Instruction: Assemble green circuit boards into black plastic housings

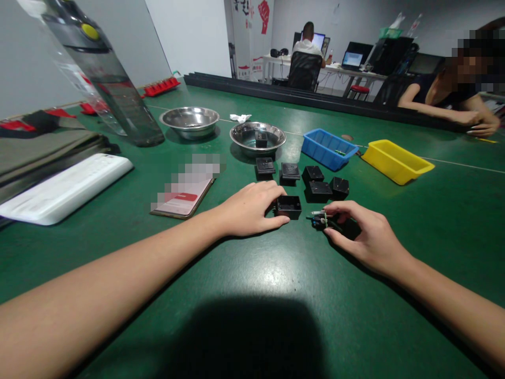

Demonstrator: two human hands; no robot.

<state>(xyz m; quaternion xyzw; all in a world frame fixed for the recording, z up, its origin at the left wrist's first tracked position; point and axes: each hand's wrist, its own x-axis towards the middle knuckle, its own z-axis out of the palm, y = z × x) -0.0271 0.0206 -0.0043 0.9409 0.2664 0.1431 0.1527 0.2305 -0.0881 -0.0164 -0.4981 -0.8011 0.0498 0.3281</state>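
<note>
Head view: left hand (246,209) grips an open black box (289,206); right hand (365,237) pinches a small component (321,220). Five black boxes (315,181) wait behind, one (261,138) lies in the steel bowl (276,143), so most seems left.

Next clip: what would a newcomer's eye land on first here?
Two bare forearms meet mid-table: the left hand steadies an open black box, the right hand pinches a small part. Behind them lies a cluster of black boxes, with a blue tray and a yellow tray further back on the right.
</note>
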